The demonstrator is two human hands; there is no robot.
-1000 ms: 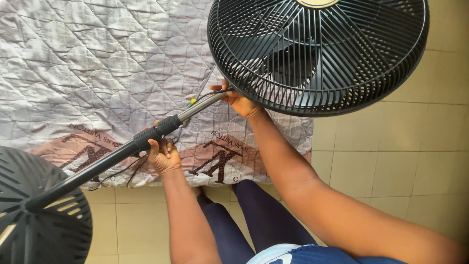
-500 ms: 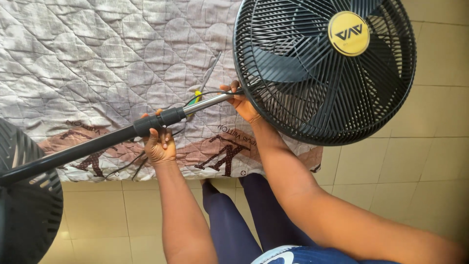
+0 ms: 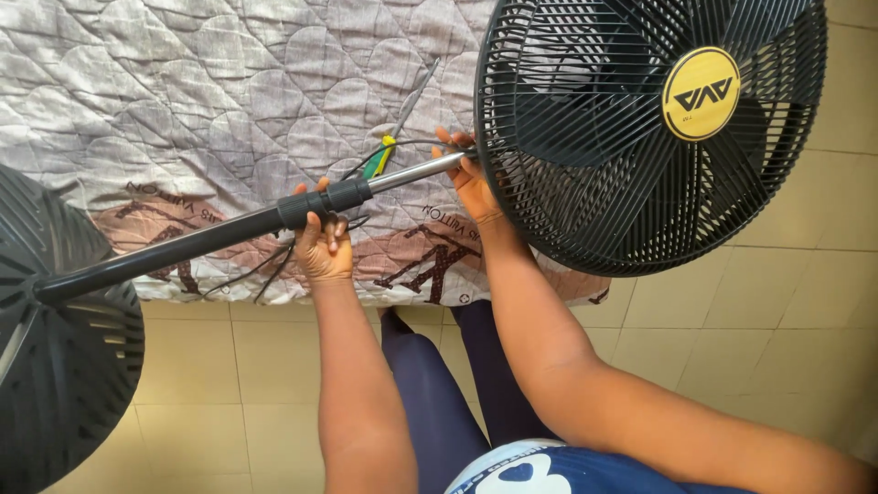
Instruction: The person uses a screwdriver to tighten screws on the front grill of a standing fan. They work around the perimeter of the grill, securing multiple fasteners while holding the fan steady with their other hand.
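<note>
A black pedestal fan lies sideways across my lap. Its round grille head (image 3: 594, 137), with a yellow badge, is at the upper right. My right hand (image 3: 471, 183) grips the silver inner tube (image 3: 412, 172) just below the head. My left hand (image 3: 322, 245) is closed around the black collar where the tube enters the black pole (image 3: 183, 242). The pole runs down-left to the round black base (image 3: 55, 366). A screwdriver with a green and yellow handle (image 3: 380, 157) lies on the quilt just beyond the tube.
A grey quilted blanket (image 3: 183, 91) with a brown patterned border covers the top of the view. A thin black cable (image 3: 265, 267) hangs under the pole. Beige floor tiles (image 3: 777, 320) lie below and to the right. My legs in dark trousers (image 3: 439, 384) are underneath.
The fan head has shifted right and lower in the view, showing its badge. The base has slid toward the left edge. Both hands keep their grip on the pole.
</note>
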